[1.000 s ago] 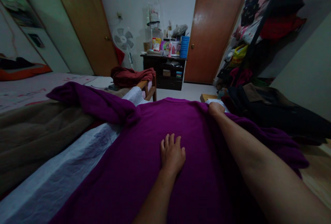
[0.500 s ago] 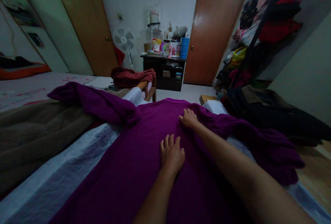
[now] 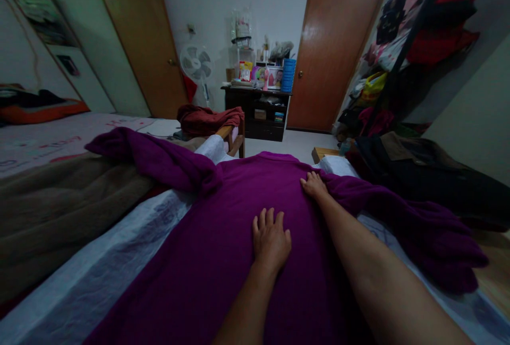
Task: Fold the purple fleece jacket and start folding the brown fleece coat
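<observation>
A purple long-sleeved top (image 3: 223, 238) lies spread out in front of me, its neckline pointing away. Its left sleeve stretches over a brown blanket, and the other sleeve drapes to the right. My left hand (image 3: 271, 238) rests on the middle of the top with its fingers spread. Farther up, my right hand (image 3: 314, 185) lies on the cloth by the right shoulder, fingers apart and flat. Neither hand grips the fabric. Beneath the top is a pale blue-white patterned sheet (image 3: 131, 249).
The brown blanket (image 3: 71, 191) lies to the left. Dark folded clothes (image 3: 430, 175) are piled on the right. A reddish cloth (image 3: 209, 120) hangs over a wooden frame. Beyond stand a white fan (image 3: 196, 63), a dark cabinet (image 3: 239, 101) and a wooden door (image 3: 334, 52).
My right hand has slid right across the top toward its right shoulder. My left hand stays on about the same spot of cloth. The view has shifted slightly.
</observation>
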{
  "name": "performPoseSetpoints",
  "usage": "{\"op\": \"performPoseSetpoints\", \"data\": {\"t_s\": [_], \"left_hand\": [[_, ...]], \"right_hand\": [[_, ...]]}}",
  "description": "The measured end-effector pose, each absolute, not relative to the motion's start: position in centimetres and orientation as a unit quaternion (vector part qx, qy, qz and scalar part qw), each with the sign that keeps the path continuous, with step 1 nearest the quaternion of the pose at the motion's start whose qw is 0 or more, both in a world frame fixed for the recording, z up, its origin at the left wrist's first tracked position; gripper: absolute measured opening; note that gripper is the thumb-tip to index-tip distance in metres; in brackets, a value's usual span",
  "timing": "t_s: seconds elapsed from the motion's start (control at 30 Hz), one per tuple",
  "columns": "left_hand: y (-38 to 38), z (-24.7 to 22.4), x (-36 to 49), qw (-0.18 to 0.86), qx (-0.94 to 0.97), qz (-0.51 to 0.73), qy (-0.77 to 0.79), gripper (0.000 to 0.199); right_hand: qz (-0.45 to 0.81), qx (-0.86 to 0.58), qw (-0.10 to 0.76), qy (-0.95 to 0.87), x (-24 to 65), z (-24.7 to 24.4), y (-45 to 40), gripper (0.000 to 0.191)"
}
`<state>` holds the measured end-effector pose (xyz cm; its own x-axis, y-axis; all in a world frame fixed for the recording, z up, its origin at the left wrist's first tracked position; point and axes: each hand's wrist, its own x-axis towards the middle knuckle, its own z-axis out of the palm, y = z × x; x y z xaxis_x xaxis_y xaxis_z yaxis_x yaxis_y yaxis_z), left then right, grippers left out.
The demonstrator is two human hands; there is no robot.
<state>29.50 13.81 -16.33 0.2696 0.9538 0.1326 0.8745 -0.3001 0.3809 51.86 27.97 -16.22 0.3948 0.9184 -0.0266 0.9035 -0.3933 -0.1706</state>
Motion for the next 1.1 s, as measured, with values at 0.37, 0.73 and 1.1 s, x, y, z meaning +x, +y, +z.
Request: {"op": "performPoseSetpoints", "data": {"t_s": [0.37, 0.73, 1.1], "left_hand": [[14.0, -16.1, 29.3, 0.124, 0.784, 0.184, 0.579, 0.044], [13.5, -16.0, 29.6, 0.106, 0.78, 0.207, 0.581, 0.042], [13.3, -16.3, 29.7, 0.083, 0.783, 0.205, 0.582, 0.045]], "right_hand": [[0.023, -0.802, 0.091, -0.59, 45.3, -16.7, 24.3, 0.053], [0.08, -0.811, 0.043, -0.577, 44.9, -16.5, 18.5, 0.052], [0.084, -0.844, 0.078, -0.523, 45.0, -15.1, 14.2, 0.056]]}}
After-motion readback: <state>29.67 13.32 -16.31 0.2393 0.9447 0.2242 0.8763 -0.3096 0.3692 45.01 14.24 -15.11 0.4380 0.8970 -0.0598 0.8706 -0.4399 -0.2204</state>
